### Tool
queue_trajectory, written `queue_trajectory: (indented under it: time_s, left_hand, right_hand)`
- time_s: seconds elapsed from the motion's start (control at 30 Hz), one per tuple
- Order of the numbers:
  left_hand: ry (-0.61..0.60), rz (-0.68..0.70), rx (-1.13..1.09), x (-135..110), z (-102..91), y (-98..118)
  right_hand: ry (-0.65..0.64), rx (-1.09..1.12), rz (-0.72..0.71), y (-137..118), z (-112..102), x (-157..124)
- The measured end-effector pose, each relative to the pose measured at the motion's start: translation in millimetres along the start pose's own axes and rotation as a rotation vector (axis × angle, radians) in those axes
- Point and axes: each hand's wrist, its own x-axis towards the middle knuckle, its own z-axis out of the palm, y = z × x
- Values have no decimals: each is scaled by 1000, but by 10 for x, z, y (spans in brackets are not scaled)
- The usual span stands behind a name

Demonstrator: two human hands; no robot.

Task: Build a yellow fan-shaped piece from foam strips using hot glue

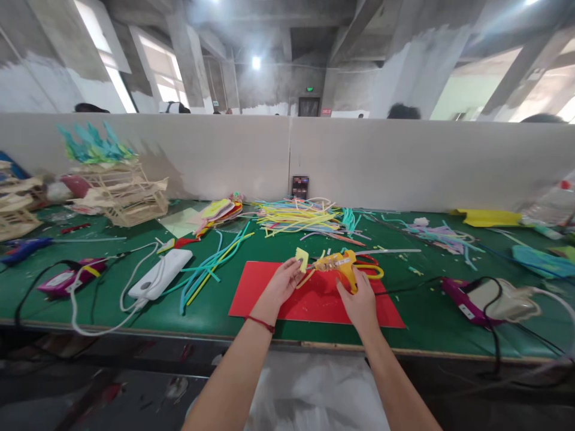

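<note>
In my left hand (285, 280) is a small pale yellow piece (302, 258), pinched between the fingers. My right hand (360, 297) grips a yellow hot glue gun (336, 263) by its handle. The gun's nozzle points left at the yellow piece; whether they touch I cannot tell. A clear glue stick (395, 251) sticks out of the gun's back end. Both hands are above a red sheet (256, 290) on the green table. Behind the gun, scissors with yellow and red handles (372, 272) lie partly hidden.
A pile of coloured strips (296, 216) lies behind the red sheet. To the left are blue and yellow strips (211, 269), a white power bank (162, 275) and stick-built models (130, 200). A purple power strip (462, 302) and cables lie at right. A grey partition (224, 155) closes the back.
</note>
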Motion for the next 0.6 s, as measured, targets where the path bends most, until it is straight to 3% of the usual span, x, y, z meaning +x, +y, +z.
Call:
queue_trajectory:
  time_s: [0.6]
  left_hand:
    - [-51,-38,-49,-30,26,17]
  right_hand:
    - [6,28,35,-2,-10,1]
